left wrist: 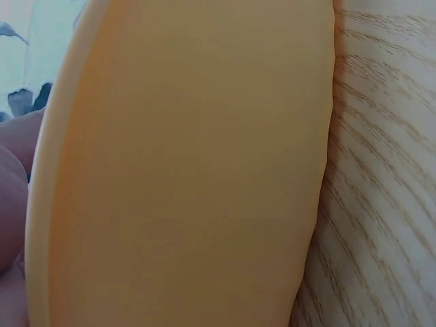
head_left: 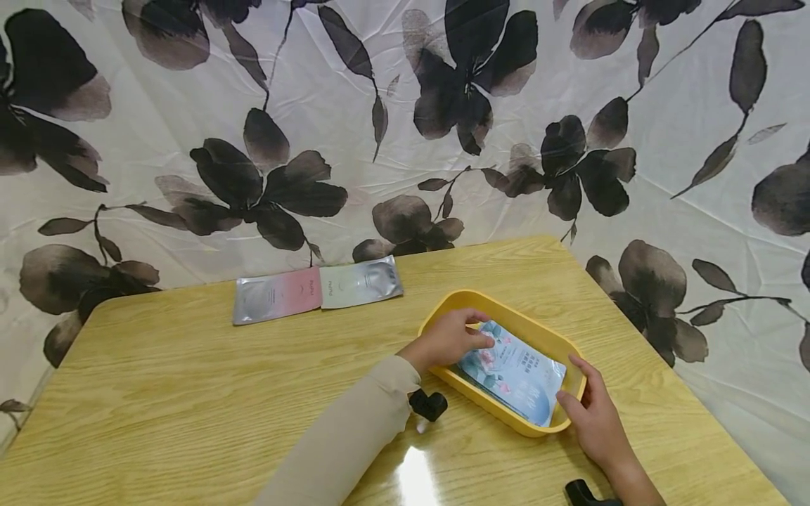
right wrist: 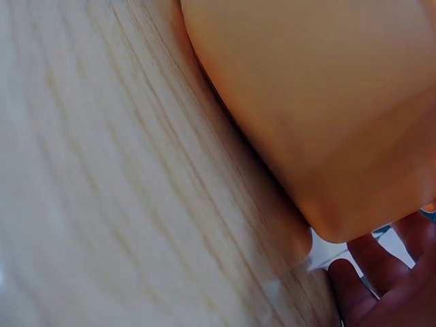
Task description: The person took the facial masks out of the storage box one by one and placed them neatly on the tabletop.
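Running far-left to near-right, blue packet (head_left: 515, 372) parallels tray (head_left: 525, 327).

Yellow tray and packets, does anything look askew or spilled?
Nothing looks spilled. The yellow tray sits diagonally on the table, askew to the pink packet and green packet along the back edge.

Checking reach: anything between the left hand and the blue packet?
Nothing visible. The left hand is over the tray's end, thumb at the blue packet; the right hand is at the opposite end.
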A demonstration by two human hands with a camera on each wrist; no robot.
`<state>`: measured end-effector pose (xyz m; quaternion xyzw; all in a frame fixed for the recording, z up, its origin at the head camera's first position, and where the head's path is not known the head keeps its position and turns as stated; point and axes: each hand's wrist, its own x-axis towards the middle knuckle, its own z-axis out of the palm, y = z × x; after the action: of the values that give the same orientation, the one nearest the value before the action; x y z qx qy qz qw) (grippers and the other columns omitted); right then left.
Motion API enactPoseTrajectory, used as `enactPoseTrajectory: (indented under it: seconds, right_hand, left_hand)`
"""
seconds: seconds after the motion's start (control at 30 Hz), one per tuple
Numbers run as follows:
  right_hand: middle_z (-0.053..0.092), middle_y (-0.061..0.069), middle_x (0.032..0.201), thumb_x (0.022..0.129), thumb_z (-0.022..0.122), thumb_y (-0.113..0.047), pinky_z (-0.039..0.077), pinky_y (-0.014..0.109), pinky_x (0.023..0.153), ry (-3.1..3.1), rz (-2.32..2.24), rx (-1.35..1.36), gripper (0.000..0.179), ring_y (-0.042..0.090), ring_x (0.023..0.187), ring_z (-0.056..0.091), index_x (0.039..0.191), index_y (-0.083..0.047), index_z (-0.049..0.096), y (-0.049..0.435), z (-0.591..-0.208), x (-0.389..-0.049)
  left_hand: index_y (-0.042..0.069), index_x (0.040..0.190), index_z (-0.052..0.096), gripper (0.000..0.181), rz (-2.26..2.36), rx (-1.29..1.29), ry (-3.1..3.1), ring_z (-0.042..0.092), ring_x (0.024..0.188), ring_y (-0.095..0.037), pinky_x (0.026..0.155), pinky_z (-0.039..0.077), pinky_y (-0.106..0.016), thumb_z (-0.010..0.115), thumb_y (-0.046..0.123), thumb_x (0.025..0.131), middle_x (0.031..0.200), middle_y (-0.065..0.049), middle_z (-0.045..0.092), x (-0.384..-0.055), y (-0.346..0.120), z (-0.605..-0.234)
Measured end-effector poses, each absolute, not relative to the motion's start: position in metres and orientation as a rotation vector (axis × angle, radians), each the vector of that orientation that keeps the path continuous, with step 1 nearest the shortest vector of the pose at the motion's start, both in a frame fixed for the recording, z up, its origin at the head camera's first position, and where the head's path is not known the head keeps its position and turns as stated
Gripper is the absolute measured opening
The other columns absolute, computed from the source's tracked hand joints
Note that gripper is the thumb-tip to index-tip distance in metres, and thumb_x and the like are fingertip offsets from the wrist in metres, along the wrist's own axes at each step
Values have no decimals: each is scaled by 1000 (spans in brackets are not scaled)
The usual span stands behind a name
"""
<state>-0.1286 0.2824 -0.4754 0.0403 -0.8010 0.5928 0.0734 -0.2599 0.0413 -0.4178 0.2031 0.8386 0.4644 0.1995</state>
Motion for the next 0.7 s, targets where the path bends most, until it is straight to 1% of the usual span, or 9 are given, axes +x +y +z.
enactPoseTrajectory:
  seconds: [0.1,0.2,0.33,0.43,0.5,0.57,0.67,0.7]
  right_hand:
    - [25,39,147,102,48,3,46,10,85,-2402,1774,127,58,-11,115,44,151,9,17,283,-477,-129]
    - [26,39,146,102,48,3,46,10,85,-2391,1781,136,58,-11,115,45,151,9,18,283,-477,-129]
    - [25,40,146,103,48,2,45,10,85,-2389,1790,137,58,-12,115,45,151,10,17,283,-478,-129]
    - [25,39,146,103,47,2,46,10,85,-2391,1801,129,58,-11,115,46,152,9,16,283,-477,-129]
    - [25,39,147,103,47,1,46,10,85,-2393,1806,129,58,-11,115,46,152,9,16,283,-477,-129]
    - [25,39,147,103,47,2,46,10,84,-2391,1809,133,58,-11,115,46,152,9,16,283,-477,-129]
    - [25,40,146,103,47,2,47,11,84,-2393,1803,141,58,-11,113,47,151,10,16,283,-477,-129]
    - [25,40,146,103,47,3,47,11,83,-2394,1797,140,57,-11,113,47,151,10,16,283,-477,-129]
  left_hand:
    - [11,134,61,46,1314,554,2337,58,121,-24,96,50,-35,74,28,93,135,-7,59,-260,40,-418]
    - [14,134,61,49,1333,561,2312,59,118,-23,94,51,-35,77,28,91,130,-7,62,-260,39,-416]
    - [18,144,54,61,1294,642,2288,61,106,-16,89,51,-31,79,28,89,117,-4,65,-260,38,-415]
    - [21,149,48,69,1218,736,2281,57,101,-14,86,48,-28,80,25,88,115,-2,61,-260,38,-415]
    - [21,147,51,66,1186,784,2272,54,100,-15,84,47,-27,80,21,88,113,-1,59,-261,39,-415]
    - [20,142,57,58,1171,811,2268,52,100,-16,83,46,-26,79,15,88,113,-1,58,-261,39,-414]
    - [20,132,66,43,1172,818,2282,51,100,-16,81,44,-24,73,6,91,116,-2,59,-261,37,-413]
    - [20,130,68,41,1171,820,2288,50,99,-15,78,43,-24,70,4,92,120,-2,60,-261,37,-413]
